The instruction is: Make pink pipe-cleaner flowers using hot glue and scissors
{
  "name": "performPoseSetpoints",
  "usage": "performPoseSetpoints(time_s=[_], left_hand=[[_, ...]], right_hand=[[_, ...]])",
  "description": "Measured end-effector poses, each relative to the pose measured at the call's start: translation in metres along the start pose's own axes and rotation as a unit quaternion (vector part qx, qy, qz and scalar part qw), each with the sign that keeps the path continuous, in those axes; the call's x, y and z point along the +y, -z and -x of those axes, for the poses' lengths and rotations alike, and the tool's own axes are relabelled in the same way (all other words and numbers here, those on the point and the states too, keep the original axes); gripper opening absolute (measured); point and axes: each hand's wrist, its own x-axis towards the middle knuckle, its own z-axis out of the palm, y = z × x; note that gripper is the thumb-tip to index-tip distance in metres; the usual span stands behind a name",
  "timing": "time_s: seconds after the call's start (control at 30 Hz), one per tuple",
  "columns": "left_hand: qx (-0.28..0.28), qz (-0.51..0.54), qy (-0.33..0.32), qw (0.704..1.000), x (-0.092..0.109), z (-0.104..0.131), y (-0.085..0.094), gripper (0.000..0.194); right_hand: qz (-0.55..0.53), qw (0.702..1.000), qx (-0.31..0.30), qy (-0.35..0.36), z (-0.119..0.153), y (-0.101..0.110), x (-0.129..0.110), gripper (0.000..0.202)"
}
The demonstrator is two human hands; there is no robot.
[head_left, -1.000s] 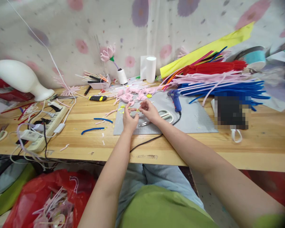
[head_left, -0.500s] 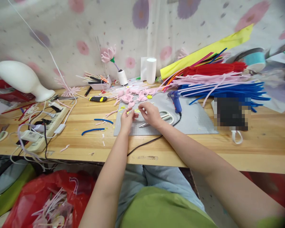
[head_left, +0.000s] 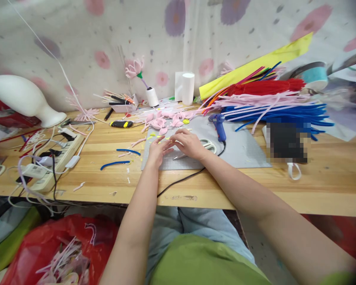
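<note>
My left hand (head_left: 158,151) and my right hand (head_left: 188,143) meet over the grey mat (head_left: 237,152), fingertips close together or touching. The fingers of both hands are bent and partly spread; whether something small is between them cannot be made out. White-handled scissors (head_left: 209,145) lie partly under my right hand. Just beyond my hands are pink fuzzy petals (head_left: 158,122) and small yellow pieces. A blue glue gun (head_left: 218,127) rests on the mat to the right, its black cord running toward the table's front edge.
Two short blue stems (head_left: 115,163) and a yellow-black cutter (head_left: 121,124) lie left of the mat. Further left is a power strip (head_left: 59,162) with tangled cables. Bundles of blue stems (head_left: 279,113) and a pixelated dark object (head_left: 287,140) are at right. A red bag (head_left: 26,253) hangs below.
The fingers of both hands have come closer together, and those of my left hand have stretched toward my right hand. The view has shifted slightly.
</note>
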Motion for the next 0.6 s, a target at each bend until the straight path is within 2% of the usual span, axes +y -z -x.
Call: performPoseSetpoints(time_s=[0.1,0.17,0.23,0.3,0.37,0.4,0.47,0.6], left_hand=[[0.019,0.001,-0.028,0.999,-0.002,-0.003,-0.004,0.049],[0.029,-0.005,-0.046,0.998,-0.003,-0.006,-0.009,0.05],[0.032,-0.028,-0.058,0.997,-0.002,-0.009,-0.015,0.051],[0.028,-0.069,-0.067,0.995,-0.001,-0.012,-0.022,0.053],[0.012,-0.113,-0.076,0.991,0.0,-0.015,-0.027,0.056],[0.002,-0.133,-0.08,0.988,0.0,-0.017,-0.029,0.058],[-0.015,-0.159,-0.082,0.984,0.0,-0.019,-0.031,0.062],[-0.036,-0.157,-0.065,0.985,0.001,-0.019,-0.031,0.067]], right_hand=[[-0.071,0.996,0.03,-0.051,0.001,-0.001,0.001,0.022],[-0.148,0.977,0.063,-0.141,0.001,-0.005,0.004,0.03],[-0.245,0.932,0.083,-0.256,0.001,-0.01,0.01,0.035],[-0.344,0.87,0.083,-0.345,0.001,-0.016,0.017,0.039],[-0.412,0.821,0.083,-0.387,0.0,-0.018,0.023,0.043],[-0.429,0.808,0.087,-0.395,0.0,-0.018,0.026,0.044],[-0.435,0.8,0.1,-0.4,0.001,-0.016,0.028,0.046],[-0.418,0.811,0.129,-0.388,0.001,-0.014,0.029,0.045]])
